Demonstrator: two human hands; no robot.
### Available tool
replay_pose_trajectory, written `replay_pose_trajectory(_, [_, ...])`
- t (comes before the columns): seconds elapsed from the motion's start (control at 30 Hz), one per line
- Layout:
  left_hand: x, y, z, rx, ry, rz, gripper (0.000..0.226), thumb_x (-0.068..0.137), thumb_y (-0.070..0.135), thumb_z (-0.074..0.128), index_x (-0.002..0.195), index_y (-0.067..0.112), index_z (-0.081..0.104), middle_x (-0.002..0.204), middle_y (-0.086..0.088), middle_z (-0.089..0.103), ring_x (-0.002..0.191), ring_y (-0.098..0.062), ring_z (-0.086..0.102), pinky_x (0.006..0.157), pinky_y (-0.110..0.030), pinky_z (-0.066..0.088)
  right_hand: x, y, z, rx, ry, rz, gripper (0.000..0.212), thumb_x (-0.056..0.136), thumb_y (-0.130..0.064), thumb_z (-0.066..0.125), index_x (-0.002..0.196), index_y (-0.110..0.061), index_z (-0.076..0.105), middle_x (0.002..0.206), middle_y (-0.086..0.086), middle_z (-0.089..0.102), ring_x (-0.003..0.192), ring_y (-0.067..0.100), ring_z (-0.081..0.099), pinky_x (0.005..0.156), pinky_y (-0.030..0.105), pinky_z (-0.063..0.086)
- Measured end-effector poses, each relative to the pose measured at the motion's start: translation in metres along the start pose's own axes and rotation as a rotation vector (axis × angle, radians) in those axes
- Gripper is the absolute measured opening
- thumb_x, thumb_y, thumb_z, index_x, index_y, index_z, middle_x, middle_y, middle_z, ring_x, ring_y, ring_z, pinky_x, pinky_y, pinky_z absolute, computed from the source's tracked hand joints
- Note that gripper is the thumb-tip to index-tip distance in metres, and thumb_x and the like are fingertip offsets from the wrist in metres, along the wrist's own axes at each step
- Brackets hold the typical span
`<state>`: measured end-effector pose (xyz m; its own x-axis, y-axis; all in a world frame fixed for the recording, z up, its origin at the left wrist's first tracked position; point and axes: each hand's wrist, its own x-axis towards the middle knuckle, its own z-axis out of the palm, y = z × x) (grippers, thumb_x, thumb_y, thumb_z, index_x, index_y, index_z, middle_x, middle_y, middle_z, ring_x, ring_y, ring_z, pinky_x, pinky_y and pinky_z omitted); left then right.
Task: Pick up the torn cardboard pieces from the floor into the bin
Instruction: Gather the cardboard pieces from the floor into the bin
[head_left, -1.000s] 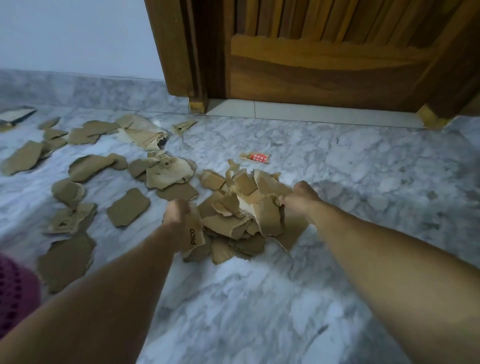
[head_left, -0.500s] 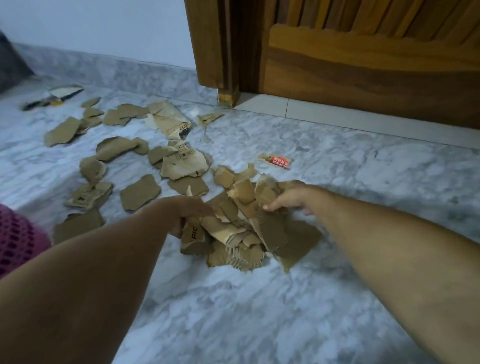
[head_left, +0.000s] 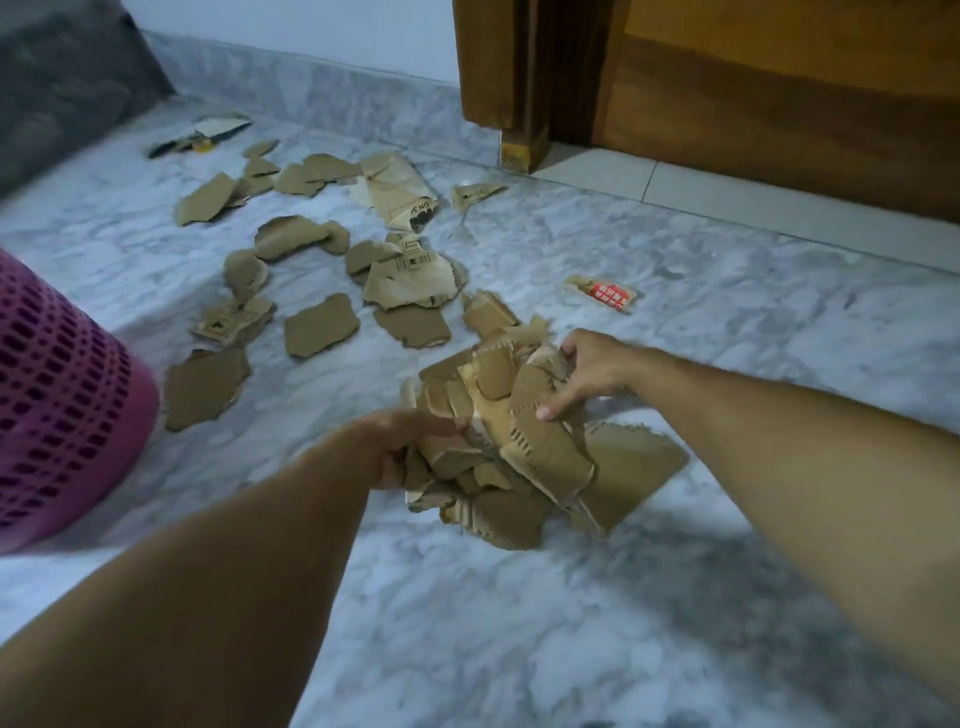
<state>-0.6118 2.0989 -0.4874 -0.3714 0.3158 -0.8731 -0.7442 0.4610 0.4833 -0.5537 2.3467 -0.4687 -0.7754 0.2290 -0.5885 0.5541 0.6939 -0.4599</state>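
While both hands clamp it, cardboard bundle (head_left: 511, 441) now lifted, bin (head_left: 57, 405) newly nearer.

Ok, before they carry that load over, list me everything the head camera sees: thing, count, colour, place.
bundle of cardboard pieces: one heap, brown, centre, pressed between both hands
loose cardboard pieces: well over a dozen, brown, some printed, scattered on the floor left of centre and further back
bin: one, pink, perforated wall, left edge
red wrapper: one, red and tan, on the floor right of the scattered pieces
floor: grey-white marble
wooden door: one, brown, top right
grey cushion or seat: one, top left corner, cut off by the frame
left hand: grips the bundle's left side
right hand: grips the bundle's right top
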Motion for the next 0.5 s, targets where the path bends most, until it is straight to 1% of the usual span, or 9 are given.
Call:
replay_pose_trajectory(0.1, [0.004, -0.01, 0.005, 0.016, 0.028, 0.034, 0.018, 0.082, 0.009, 0.071, 0.096, 0.001, 0.062, 0.09, -0.018, 0.069, 0.08, -0.03, 0.067, 0.067, -0.044, 0.06, -0.01, -0.006, 0.016, -0.034, 0.016, -0.017, 0.107, 0.044, -0.061, 0.09, 0.132, -0.016, 0.048, 0.135, 0.008, 0.047, 0.12, 0.028, 0.05, 0.094, 0.038, 0.048])
replay_pose_trajectory(0.17, [0.003, -0.019, 0.006, -0.023, 0.032, 0.037, 0.016, 0.083, 0.005, 0.07, 0.096, 0.002, 0.062, 0.089, -0.016, 0.069, 0.08, -0.029, 0.067, 0.067, -0.04, 0.06, -0.021, -0.009, 0.024, 0.141, -0.002, -0.029, 0.104, 0.048, -0.049, 0.094, 0.132, -0.015, 0.043, 0.129, 0.005, 0.05, 0.112, 0.023, 0.056, 0.08, 0.034, 0.054])
replay_pose_trajectory(0.23, [-0.003, -0.022, 0.004, -0.036, 0.04, 0.059, 0.021, 0.081, 0.003, 0.071, 0.099, 0.001, 0.062, 0.089, -0.017, 0.071, 0.081, -0.029, 0.068, 0.068, -0.039, 0.06, -0.035, -0.012, 0.026, 0.336, -0.033, -0.035, 0.083, 0.055, -0.03, 0.096, 0.12, -0.013, 0.047, 0.111, 0.004, 0.058, 0.09, 0.013, 0.061, 0.058, 0.026, 0.054])
replay_pose_trajectory(0.27, [-0.008, -0.022, 0.002, -0.029, 0.058, 0.071, 0.026, 0.079, 0.003, 0.073, 0.103, -0.001, 0.062, 0.092, -0.018, 0.071, 0.082, -0.029, 0.069, 0.069, -0.04, 0.059, -0.039, -0.012, 0.026, 0.393, -0.05, -0.021, 0.079, 0.054, -0.027, 0.097, 0.115, -0.011, 0.051, 0.107, 0.006, 0.063, 0.087, 0.015, 0.064, 0.058, 0.028, 0.055])
replay_pose_trajectory(0.33, [-0.02, -0.018, -0.005, -0.014, 0.079, 0.103, 0.037, 0.078, 0.004, 0.075, 0.111, -0.004, 0.061, 0.096, -0.019, 0.071, 0.083, -0.029, 0.07, 0.066, -0.038, 0.06, -0.044, -0.014, 0.026, 0.492, -0.095, 0.019, 0.076, 0.046, -0.025, 0.099, 0.109, -0.006, 0.06, 0.102, 0.016, 0.071, 0.089, 0.028, 0.071, 0.073, 0.042, 0.059])
replay_pose_trajectory(0.37, [-0.028, -0.015, -0.009, -0.009, 0.097, 0.12, 0.036, 0.079, 0.004, 0.075, 0.111, -0.004, 0.061, 0.094, -0.018, 0.071, 0.079, -0.028, 0.07, 0.062, -0.036, 0.061, -0.046, -0.015, 0.026, 0.543, -0.123, 0.033, 0.069, 0.048, -0.023, 0.098, 0.106, -0.007, 0.065, 0.101, 0.019, 0.073, 0.088, 0.029, 0.071, 0.078, 0.042, 0.057])
replay_pose_trajectory(0.43, [-0.044, -0.009, -0.022, -0.005, 0.115, 0.152, 0.031, 0.083, 0.006, 0.071, 0.111, -0.003, 0.064, 0.091, -0.016, 0.071, 0.071, -0.024, 0.069, 0.057, -0.031, 0.061, -0.054, -0.024, 0.021, 0.623, -0.143, 0.027, 0.046, 0.057, -0.018, 0.093, 0.096, -0.013, 0.07, 0.096, 0.017, 0.073, 0.086, 0.026, 0.068, 0.077, 0.038, 0.053])
replay_pose_trajectory(0.47, [-0.055, -0.007, -0.034, -0.013, 0.126, 0.172, 0.031, 0.084, 0.006, 0.07, 0.113, -0.003, 0.065, 0.092, -0.015, 0.071, 0.07, -0.023, 0.069, 0.055, -0.03, 0.06, -0.059, -0.034, 0.018, 0.677, -0.153, 0.025, 0.046, 0.054, -0.017, 0.094, 0.095, -0.014, 0.072, 0.097, 0.017, 0.074, 0.09, 0.028, 0.068, 0.083, 0.041, 0.054])
replay_pose_trajectory(0.5, [-0.064, -0.004, -0.045, -0.025, 0.15, 0.183, 0.033, 0.084, 0.006, 0.069, 0.115, -0.003, 0.065, 0.092, -0.015, 0.071, 0.072, -0.023, 0.068, 0.053, -0.029, 0.059, -0.062, -0.04, 0.014, 0.739, -0.165, 0.029, 0.057, 0.044, -0.018, 0.096, 0.096, -0.012, 0.073, 0.101, 0.018, 0.074, 0.095, 0.03, 0.068, 0.091, 0.047, 0.053])
